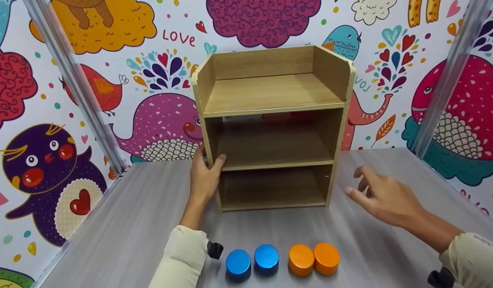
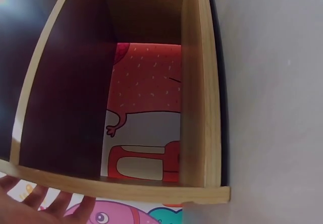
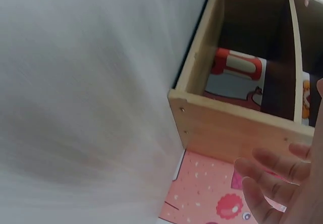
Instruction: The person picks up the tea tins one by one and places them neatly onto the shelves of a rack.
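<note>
A small wooden shelf [image 1: 276, 165] with three levels stands upright on the grey table. My left hand [image 1: 205, 176] grips its left side panel at the middle level, thumb at the front edge and fingers along the outer side. In the left wrist view, fingers [image 2: 60, 204] show beyond that panel's edge. To the right of the shelf, my right hand [image 1: 384, 196] hovers apart from it, fingers loosely bent and holding nothing. The right wrist view shows this hand [image 3: 287, 183] beside the shelf's outer side [image 3: 237, 130].
Two blue round caps [image 1: 238, 263] and two orange round caps [image 1: 301, 260] sit in a row on the table [image 1: 150, 224] in front of the shelf. Printed cartoon walls [image 1: 166, 124] and metal corner posts [image 1: 76, 86] enclose the table.
</note>
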`<act>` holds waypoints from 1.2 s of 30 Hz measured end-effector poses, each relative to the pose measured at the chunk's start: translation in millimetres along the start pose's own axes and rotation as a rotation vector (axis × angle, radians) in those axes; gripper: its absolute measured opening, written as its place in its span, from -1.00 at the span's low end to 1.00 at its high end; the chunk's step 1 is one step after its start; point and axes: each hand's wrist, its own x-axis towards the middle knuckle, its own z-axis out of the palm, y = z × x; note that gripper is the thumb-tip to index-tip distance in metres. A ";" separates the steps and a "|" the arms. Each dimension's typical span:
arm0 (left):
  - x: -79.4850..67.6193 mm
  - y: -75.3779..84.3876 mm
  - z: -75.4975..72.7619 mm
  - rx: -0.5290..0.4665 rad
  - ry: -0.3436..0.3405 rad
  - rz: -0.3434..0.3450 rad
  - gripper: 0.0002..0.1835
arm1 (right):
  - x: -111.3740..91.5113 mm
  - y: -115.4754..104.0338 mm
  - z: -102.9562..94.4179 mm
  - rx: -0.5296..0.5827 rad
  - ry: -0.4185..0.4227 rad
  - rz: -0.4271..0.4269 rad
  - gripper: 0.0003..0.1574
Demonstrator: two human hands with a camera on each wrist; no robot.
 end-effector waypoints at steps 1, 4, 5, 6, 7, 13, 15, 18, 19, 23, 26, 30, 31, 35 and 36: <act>-0.2 0.3 0.6 0.001 -0.001 -0.002 -0.24 | -1.6 -0.7 0.9 0.001 -0.007 0.002 -0.25; 1.2 0.9 2.1 0.006 -0.008 0.004 -0.25 | -5.2 -2.4 2.2 -0.003 -0.022 0.003 -0.26; 2.0 0.7 2.5 0.007 -0.011 0.010 -0.25 | -5.9 -2.8 2.5 -0.005 -0.026 0.002 -0.26; 2.6 0.2 2.6 0.013 -0.013 0.014 -0.25 | -6.7 -3.4 2.9 -0.008 -0.031 0.001 -0.26; 3.2 -0.4 2.7 0.018 -0.015 0.019 -0.25 | -7.3 -3.8 3.4 -0.011 -0.034 0.000 -0.27; 6.1 -6.8 1.3 0.023 -0.036 0.046 -0.26 | -10.8 -8.0 8.7 -0.012 -0.065 0.007 -0.25; 6.9 -7.9 0.2 0.004 -0.047 0.050 -0.26 | -12.2 -10.7 10.8 -0.006 -0.082 0.016 -0.25; 7.1 -8.7 -2.0 -0.020 -0.061 0.045 -0.25 | -15.1 -15.8 15.1 -0.003 -0.129 0.018 -0.28; 7.1 -8.9 -2.7 -0.022 -0.063 0.040 -0.25 | -16.5 -17.5 16.9 -0.007 -0.147 0.015 -0.29; 6.6 -9.3 -5.1 -0.020 -0.072 0.022 -0.24 | -23.9 -23.4 25.6 -0.032 -0.227 -0.037 -0.33; 7.2 -9.3 -6.2 -0.020 -0.075 0.020 -0.23 | -29.4 -25.5 31.7 -0.057 -0.262 -0.117 -0.34; 6.6 -9.3 -7.4 -0.029 -0.074 0.019 -0.21 | -35.5 -26.1 37.5 -0.060 -0.297 -0.222 -0.34; 6.2 -9.7 -7.5 -0.033 -0.072 0.016 -0.22 | -37.2 -26.2 38.7 -0.055 -0.308 -0.238 -0.34; 3.3 -11.1 -7.8 -0.043 -0.068 0.004 -0.22 | -44.4 -27.7 42.6 -0.055 -0.362 -0.253 -0.31; 3.0 -11.6 -8.0 -0.046 -0.068 0.004 -0.22 | -45.9 -28.4 43.5 -0.058 -0.374 -0.253 -0.29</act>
